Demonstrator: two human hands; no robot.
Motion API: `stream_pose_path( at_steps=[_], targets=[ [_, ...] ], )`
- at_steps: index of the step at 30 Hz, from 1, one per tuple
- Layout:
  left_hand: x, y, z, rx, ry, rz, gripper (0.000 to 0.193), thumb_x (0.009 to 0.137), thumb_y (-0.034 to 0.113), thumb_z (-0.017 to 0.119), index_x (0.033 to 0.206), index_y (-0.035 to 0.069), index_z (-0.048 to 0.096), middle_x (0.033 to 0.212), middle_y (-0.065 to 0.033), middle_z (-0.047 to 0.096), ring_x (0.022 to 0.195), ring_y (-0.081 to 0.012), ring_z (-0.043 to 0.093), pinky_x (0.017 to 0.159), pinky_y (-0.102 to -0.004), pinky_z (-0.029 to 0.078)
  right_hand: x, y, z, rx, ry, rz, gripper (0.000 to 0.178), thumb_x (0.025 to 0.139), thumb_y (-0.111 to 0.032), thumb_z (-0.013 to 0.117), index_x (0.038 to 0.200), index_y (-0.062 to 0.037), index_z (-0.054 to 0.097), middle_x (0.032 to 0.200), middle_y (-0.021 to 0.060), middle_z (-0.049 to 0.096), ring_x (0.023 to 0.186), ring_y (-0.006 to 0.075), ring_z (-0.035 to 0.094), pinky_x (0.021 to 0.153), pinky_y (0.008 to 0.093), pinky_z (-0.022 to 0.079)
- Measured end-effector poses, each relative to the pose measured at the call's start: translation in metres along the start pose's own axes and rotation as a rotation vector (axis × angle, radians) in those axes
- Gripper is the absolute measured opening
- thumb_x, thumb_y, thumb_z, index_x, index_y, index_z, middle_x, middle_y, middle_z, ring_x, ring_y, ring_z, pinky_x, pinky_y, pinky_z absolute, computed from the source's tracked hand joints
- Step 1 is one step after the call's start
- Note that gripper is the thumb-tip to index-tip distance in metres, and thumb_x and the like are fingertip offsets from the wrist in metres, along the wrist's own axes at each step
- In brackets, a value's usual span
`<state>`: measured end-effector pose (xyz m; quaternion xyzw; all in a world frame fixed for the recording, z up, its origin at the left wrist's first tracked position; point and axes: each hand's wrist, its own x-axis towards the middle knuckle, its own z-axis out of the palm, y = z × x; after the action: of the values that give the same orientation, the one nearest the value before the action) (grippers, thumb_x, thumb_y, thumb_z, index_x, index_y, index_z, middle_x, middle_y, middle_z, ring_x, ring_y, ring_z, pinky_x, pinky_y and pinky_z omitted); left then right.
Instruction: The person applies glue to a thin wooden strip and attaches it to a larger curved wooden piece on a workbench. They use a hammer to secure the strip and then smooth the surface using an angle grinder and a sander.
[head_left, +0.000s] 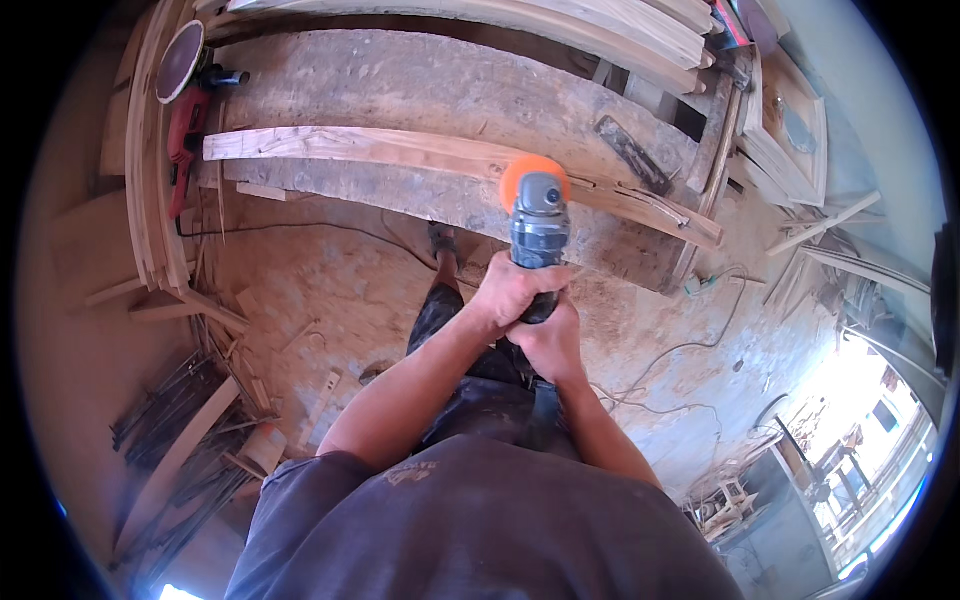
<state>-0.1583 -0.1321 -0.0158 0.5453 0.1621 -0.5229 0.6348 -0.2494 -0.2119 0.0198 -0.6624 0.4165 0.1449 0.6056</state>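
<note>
Both my hands are closed on an angle grinder (540, 228) with a grey head and an orange disc (520, 177). My left hand (506, 290) wraps the body just behind the head. Closer to me, my right hand (549, 342) grips the rear part, and its fingers are partly hidden. The orange disc overlaps the top of a long wooden plank (370, 146); whether it touches the wood I cannot tell. To the right of the disc the plank shows dark cracks and a rough, split edge. The plank lies across a worn wooden workbench (420, 85).
A red sander (185, 140) with a round pad rests at the bench's left end. A dark hand plane (633, 155) sits at the right. Stacked boards (590, 30) line the far side. A cable (700, 345) trails over the dusty floor, and scrap wood (215, 420) lies at left.
</note>
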Motion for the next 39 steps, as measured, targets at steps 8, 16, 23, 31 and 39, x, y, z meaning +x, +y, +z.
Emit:
stream_pose_path(
  at_steps=[8,16,23,31,39],
  targets=[
    [0.0,0.003,0.002,-0.027,-0.018,-0.001,0.022,0.081,0.018,0.08,0.091,0.0,0.075,0.086,-0.0078,0.073,0.078,-0.0167,0.068,0.075,-0.0332,0.056,0.002,0.01,0.003,0.059,0.015,-0.044,0.067,0.068,-0.021,0.088,0.123,0.0036,0.058,0.107,0.0183,0.073,0.101,0.0287,0.074,0.089,0.0395,0.057],
    [0.0,0.009,0.016,0.059,-0.011,-0.041,0.024,0.081,0.018,0.081,0.096,0.0,0.073,0.089,-0.0081,0.073,0.08,-0.0178,0.069,0.076,-0.0335,0.056,0.005,0.023,-0.003,0.06,0.068,-0.075,0.067,0.064,-0.012,0.087,0.122,0.0039,0.058,0.104,0.0129,0.072,0.096,0.0239,0.072,0.086,0.036,0.056],
    [0.012,-0.01,0.024,0.116,-0.024,0.009,0.028,0.084,0.017,0.078,0.099,-0.005,0.072,0.09,-0.0129,0.074,0.083,-0.0228,0.072,0.08,-0.0363,0.058,0.004,0.031,-0.016,0.173,0.072,0.016,0.074,0.061,-0.014,0.09,0.125,0.002,0.056,0.11,0.0136,0.07,0.101,0.0257,0.071,0.091,0.0375,0.056],
    [0.011,-0.013,0.027,0.088,-0.045,-0.029,0.028,0.084,0.021,0.078,0.098,-0.003,0.073,0.093,-0.0132,0.076,0.084,-0.0223,0.072,0.08,-0.0366,0.058,0.003,0.034,-0.02,0.06,0.039,0.005,0.076,0.065,-0.022,0.089,0.128,0.0027,0.055,0.111,0.0189,0.072,0.104,0.0321,0.073,0.092,0.0409,0.057],
    [0.012,-0.003,0.014,0.06,-0.04,-0.04,0.026,0.081,0.021,0.079,0.094,-0.002,0.075,0.089,-0.01,0.075,0.08,-0.0208,0.071,0.077,-0.0361,0.057,0.008,0.031,-0.006,0.099,0.118,-0.119,0.074,0.064,-0.02,0.089,0.125,0.002,0.054,0.107,0.0172,0.072,0.099,0.0298,0.073,0.089,0.0403,0.058]
  ],
)
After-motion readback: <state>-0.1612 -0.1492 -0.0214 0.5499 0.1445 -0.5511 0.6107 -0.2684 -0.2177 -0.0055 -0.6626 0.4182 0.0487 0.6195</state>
